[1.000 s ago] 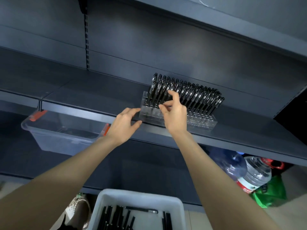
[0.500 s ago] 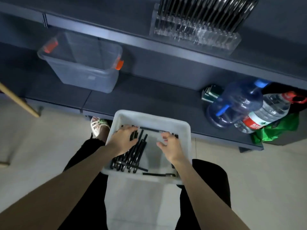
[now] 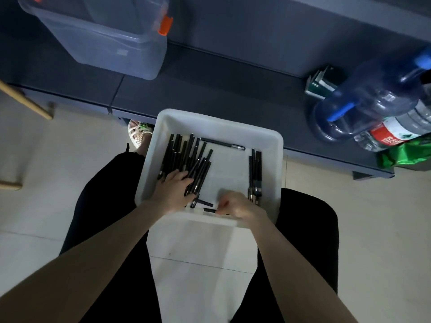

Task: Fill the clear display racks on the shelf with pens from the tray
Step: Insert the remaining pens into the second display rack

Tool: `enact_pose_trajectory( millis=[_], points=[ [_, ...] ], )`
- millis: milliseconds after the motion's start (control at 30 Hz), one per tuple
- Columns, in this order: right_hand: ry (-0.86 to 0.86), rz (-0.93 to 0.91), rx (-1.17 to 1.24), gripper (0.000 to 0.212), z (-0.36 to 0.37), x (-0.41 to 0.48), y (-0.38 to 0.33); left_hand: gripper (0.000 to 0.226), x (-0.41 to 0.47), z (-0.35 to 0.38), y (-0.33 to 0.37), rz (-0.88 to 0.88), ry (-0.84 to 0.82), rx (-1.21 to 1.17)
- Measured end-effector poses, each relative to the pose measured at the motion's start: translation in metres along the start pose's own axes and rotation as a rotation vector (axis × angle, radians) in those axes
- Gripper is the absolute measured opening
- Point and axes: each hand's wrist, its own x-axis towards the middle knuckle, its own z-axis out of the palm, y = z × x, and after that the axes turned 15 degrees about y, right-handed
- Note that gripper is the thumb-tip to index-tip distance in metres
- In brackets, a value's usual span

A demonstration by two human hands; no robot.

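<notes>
A white tray (image 3: 219, 120) sits on my lap, between my black-trousered knees. A pile of black pens (image 3: 186, 152) lies in its left half, a few more pens (image 3: 255, 173) lie along its right wall, and a single pen (image 3: 221, 143) lies crosswise at the far end. My left hand (image 3: 173, 191) rests on the near end of the pile, fingers laid over the pens. My right hand (image 3: 238, 206), blurred, pinches a loose black pen (image 3: 209, 210) by the tray's near wall. The clear display rack is out of view.
The dark lower shelf (image 3: 221, 89) runs across ahead. On it stand a clear storage bin with orange clips (image 3: 112, 43), a small green box (image 3: 321, 82), a blue water jug (image 3: 373, 94), a red-labelled bottle (image 3: 396, 131) and a green bag (image 3: 410, 152). A wooden leg (image 3: 25, 101) stands at left.
My view dropped from the upper shelf and its rack to the tray. Both hands came down into the tray; the right hand slid to the near wall and took hold of a pen.
</notes>
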Motion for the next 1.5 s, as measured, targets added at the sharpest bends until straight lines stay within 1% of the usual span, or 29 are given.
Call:
enact_pose_trajectory(
  millis=[100, 200, 267, 333, 400, 467, 533, 567, 633, 733, 800, 900, 967, 1100, 1167, 1267, 1300, 1367, 1467, 1500],
  points=[
    [-0.071, 0.004, 0.025, 0.024, -0.004, 0.001, 0.000, 0.054, 0.000, 0.001, 0.000, -0.001, 0.012, 0.001],
    [-0.045, 0.022, 0.125, 0.022, -0.016, -0.005, -0.006, 0.051, 0.002, 0.000, -0.001, -0.017, 0.032, -0.047],
    [0.076, 0.053, 0.270, 0.020, -0.032, -0.012, -0.016, 0.047, 0.001, -0.006, 0.000, -0.036, 0.098, -0.134],
    [0.244, 0.084, 0.462, 0.016, -0.052, -0.020, -0.027, 0.043, 0.001, -0.018, 0.006, -0.043, 0.166, -0.250],
    [0.393, 0.087, 0.666, 0.012, -0.074, -0.026, -0.040, 0.041, 0.002, -0.037, 0.018, -0.036, 0.168, -0.415],
    [0.501, 0.057, 0.893, 0.008, -0.096, -0.035, -0.056, 0.034, 0.002, -0.059, 0.031, -0.025, 0.119, -0.635],
    [0.569, -0.002, 1.087, 0.014, -0.117, -0.045, -0.072, 0.019, 0.004, -0.078, 0.042, -0.010, 0.132, -0.827],
    [0.593, -0.032, 1.154, 0.017, -0.126, -0.050, -0.079, 0.016, 0.004, -0.089, 0.048, -0.021, 0.142, -0.909],
    [0.618, -0.084, 1.242, 0.019, -0.143, -0.061, -0.090, 0.016, 0.004, -0.112, 0.058, -0.050, 0.170, -1.033],
    [0.591, -0.138, 1.332, 0.022, -0.167, -0.076, -0.102, 0.011, 0.002, -0.153, 0.062, -0.025, 0.328, -1.114],
    [0.582, -0.180, 1.249, 0.024, -0.181, -0.085, -0.108, 0.005, 0.002, -0.182, 0.060, 0.002, 0.424, -1.146],
    [0.651, -0.294, 0.878, 0.021, -0.197, -0.094, -0.120, 0.009, 0.005, -0.222, 0.064, 0.067, 0.506, -1.135],
    [0.712, -0.351, 0.684, 0.019, -0.208, -0.098, -0.133, 0.012, 0.009, -0.243, 0.071, 0.121, 0.545, -1.072],
    [0.852, -0.467, 0.507, 0.014, -0.226, -0.102, -0.160, 0.016, 0.015, -0.275, 0.091, 0.217, 0.606, -0.943],
    [0.908, -0.497, 0.420, 0.012, -0.237, -0.101, -0.170, 0.015, 0.019, -0.287, 0.099, 0.250, 0.626, -0.917],
    [0.984, -0.483, 0.306, 0.013, -0.258, -0.097, -0.180, 0.015, 0.028, -0.302, 0.108, 0.269, 0.598, -1.053],
    [1.000, -0.471, 0.290, 0.017, -0.266, -0.095, -0.182, 0.015, 0.031, -0.306, 0.109, 0.267, 0.591, -1.090],
    [1.014, -0.472, 0.295, 0.030, -0.282, -0.094, -0.188, 0.019, 0.043, -0.314, 0.107, 0.254, 0.628, -1.054],
    [1.059, -0.511, 0.312, 0.059, -0.304, -0.087, -0.196, 0.014, 0.069, -0.319, 0.096, 0.239, 0.737, -0.813],
    [1.077, -0.522, 0.320, 0.069, -0.312, -0.084, -0.198, 0.016, 0.077, -0.320, 0.093, 0.231, 0.763, -0.717]
  ],
)
